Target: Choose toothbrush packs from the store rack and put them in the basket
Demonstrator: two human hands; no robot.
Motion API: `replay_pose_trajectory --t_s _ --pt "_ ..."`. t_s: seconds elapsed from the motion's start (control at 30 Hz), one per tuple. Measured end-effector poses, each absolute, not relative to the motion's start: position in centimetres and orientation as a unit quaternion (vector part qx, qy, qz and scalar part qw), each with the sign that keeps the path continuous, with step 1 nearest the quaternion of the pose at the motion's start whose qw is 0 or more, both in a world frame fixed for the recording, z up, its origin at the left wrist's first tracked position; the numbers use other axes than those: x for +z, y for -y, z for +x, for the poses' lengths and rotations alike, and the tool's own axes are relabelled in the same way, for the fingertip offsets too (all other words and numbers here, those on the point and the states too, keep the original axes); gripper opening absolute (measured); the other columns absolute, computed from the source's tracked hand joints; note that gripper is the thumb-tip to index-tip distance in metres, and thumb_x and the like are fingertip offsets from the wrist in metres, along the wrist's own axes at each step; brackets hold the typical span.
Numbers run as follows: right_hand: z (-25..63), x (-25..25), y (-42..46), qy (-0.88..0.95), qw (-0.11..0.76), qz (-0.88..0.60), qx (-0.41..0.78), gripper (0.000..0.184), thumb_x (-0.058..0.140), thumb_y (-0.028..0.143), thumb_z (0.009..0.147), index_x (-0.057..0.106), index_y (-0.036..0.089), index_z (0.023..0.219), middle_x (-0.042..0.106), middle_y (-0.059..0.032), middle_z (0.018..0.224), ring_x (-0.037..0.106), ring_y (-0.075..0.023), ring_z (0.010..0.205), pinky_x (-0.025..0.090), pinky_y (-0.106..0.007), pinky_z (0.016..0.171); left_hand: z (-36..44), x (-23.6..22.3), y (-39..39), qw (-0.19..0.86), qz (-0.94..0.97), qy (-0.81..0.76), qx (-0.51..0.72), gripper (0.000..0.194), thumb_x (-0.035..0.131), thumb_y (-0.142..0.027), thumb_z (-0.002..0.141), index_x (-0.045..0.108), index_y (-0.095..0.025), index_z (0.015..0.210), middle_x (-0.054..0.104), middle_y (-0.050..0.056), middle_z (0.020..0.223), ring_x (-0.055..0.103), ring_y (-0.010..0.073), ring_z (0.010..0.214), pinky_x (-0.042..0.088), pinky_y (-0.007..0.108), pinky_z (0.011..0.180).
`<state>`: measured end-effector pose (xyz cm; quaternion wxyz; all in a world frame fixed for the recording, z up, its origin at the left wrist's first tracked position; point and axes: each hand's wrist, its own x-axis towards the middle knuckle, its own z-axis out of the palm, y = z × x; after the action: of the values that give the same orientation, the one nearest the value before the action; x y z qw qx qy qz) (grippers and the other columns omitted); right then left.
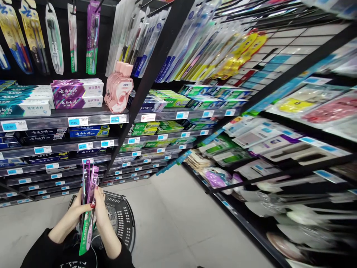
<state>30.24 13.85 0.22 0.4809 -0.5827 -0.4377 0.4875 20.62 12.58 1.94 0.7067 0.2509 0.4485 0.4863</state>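
You wear a black top [89, 257] with white lettering [74, 264] across the front, plain black sleeves [35, 251], and shiny red nail polish [92, 205].

Above the black basket [130, 219], see DARLIE toothbrush packs [85, 227], purple, green and pink, bunched together lengthwise, purple ends farthest.

The toothbrush packs [85, 225] are purple, green and pink.
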Motion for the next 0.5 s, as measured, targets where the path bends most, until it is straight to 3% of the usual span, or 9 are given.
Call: replay_pose_trajectory --t_s 0.1,0.2,0.27,0.4,0.5 --pt "30.9 1.0 -13.8 0.513 0.422 -0.599 0.447 0.022 0.052 0.039 0.075 0.063 0.026 0.088 0.060 -0.0036 0.090 0.050 -0.0251 0.093 0.034 -0.039 0.084 20.3 1.5 -12.2 0.740 0.154 -0.454 0.471 0.043 0.065 -0.005 0.049 0.061 -0.017 0.090 0.070 0.000 0.068 0.064 0.0207 0.066 0.049 0.029 0.064" --pt "31.5 2.1 -13.8 0.568 0.397 -0.589 0.416 0.018 0.058 0.034 0.071 0.061 0.023 0.085 0.061 -0.0018 0.080 0.053 -0.0225 0.082 0.037 -0.033 0.075 20.1 0.9 -11.9 0.759 0.123 -0.459 0.445 0.019 0.060 -0.008 0.051 0.062 -0.011 0.070 0.066 0.003 0.050 0.059 0.0193 0.043 0.047 0.030 0.049" --pt "31.6 2.6 -13.7 0.565 0.414 -0.590 0.401 0.019 0.059 0.034 0.070 0.060 0.021 0.084 0.062 -0.0014 0.078 0.054 -0.0209 0.077 0.038 -0.030 0.071 20.1 0.5 -11.9 0.767 0.101 -0.460 0.435 0.008 0.060 -0.012 0.057 0.062 -0.009 0.063 0.065 0.006 0.048 0.058 0.0193 0.040 0.048 0.030 0.047" --pt "31.1 3.1 -13.4 0.546 0.458 -0.605 0.355 0.015 0.058 0.032 0.073 0.061 0.022 0.084 0.060 -0.0027 0.079 0.052 -0.0216 0.077 0.038 -0.032 0.071 20.5 0.1 -12.1 0.762 0.065 -0.462 0.449 0.009 0.057 -0.018 0.068 0.062 -0.011 0.066 0.066 0.005 0.050 0.062 0.0200 0.047 0.051 0.031 0.054" --pt "30.6 3.5 -13.0 0.551 0.479 -0.603 0.320 0.011 0.052 0.029 0.078 0.062 0.023 0.080 0.057 -0.0048 0.083 0.049 -0.0231 0.082 0.036 -0.034 0.075 20.8 -0.1 -12.1 0.759 0.059 -0.457 0.460 0.005 0.058 -0.016 0.068 0.062 -0.013 0.067 0.068 0.004 0.052 0.066 0.0220 0.055 0.052 0.033 0.061"
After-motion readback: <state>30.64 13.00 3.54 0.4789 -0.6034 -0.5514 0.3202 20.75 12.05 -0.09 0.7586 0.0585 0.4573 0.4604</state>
